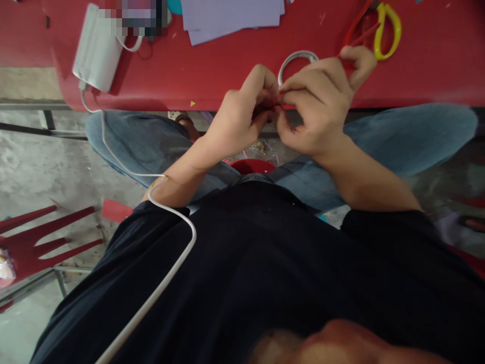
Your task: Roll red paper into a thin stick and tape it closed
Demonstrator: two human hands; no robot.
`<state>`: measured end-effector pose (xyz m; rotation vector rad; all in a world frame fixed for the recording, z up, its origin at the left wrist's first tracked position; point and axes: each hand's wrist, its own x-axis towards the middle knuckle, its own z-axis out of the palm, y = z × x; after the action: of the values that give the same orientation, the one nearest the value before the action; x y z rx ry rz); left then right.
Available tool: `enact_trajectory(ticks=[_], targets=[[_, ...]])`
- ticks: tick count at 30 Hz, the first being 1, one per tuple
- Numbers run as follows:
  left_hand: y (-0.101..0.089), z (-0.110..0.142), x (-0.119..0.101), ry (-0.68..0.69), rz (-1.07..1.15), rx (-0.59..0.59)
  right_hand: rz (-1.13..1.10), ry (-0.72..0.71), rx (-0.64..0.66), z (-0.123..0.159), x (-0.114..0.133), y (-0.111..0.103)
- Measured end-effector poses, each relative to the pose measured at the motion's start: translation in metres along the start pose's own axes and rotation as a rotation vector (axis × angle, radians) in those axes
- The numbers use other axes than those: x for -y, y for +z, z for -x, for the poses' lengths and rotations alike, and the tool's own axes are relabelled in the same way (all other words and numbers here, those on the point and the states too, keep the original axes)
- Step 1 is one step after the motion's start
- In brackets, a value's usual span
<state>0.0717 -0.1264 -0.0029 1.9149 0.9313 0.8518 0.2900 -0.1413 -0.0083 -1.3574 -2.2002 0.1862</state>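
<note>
Just over the front edge of the red table (162, 91), my two hands meet fingertip to fingertip. My left hand (240, 116) is closed in a pinch, fingers curled toward the right. Opposite it, my right hand (320, 103) pinches with thumb and forefinger, while its little finger sticks out. A small reddish thing seems to lie between the fingertips; the fingers hide most of it. Right behind my right hand a white ring, like a tape roll (297, 55), lies on the table. Scissors with a yellow handle (397, 33) rest beyond that hand, beside a thin red-orange piece.
Lilac paper sheets (231, 23) lie at the back. A white power bank (98, 50) sits at the left, and its white cable (113, 154) runs across my left forearm. A red chair (41, 237) stands at the lower left. Paper scraps litter the floor.
</note>
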Motion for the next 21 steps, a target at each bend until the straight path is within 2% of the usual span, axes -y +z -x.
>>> enact_trajectory(ticks=[3,5,13,17,21], targets=[[-0.0005,0.0001,0.0009,0.081,0.002,-0.028,0.03,0.01,0.052,-0.001,0.0014,-0.001],[-0.0007,0.0004,0.0026,0.078,-0.035,-0.017,0.047,0.012,0.053,-0.0017,0.0006,-0.0004],[-0.0013,0.0023,0.0027,-0.099,-0.156,0.075,0.076,-0.035,-0.052,0.0018,-0.0053,0.0052],[-0.0015,0.0019,0.004,-0.076,-0.148,0.071,0.053,-0.009,-0.022,0.0018,-0.0045,0.0039],[-0.0013,0.0018,0.0073,0.008,-0.124,0.041,0.012,0.064,0.006,-0.0003,-0.0031,0.0025]])
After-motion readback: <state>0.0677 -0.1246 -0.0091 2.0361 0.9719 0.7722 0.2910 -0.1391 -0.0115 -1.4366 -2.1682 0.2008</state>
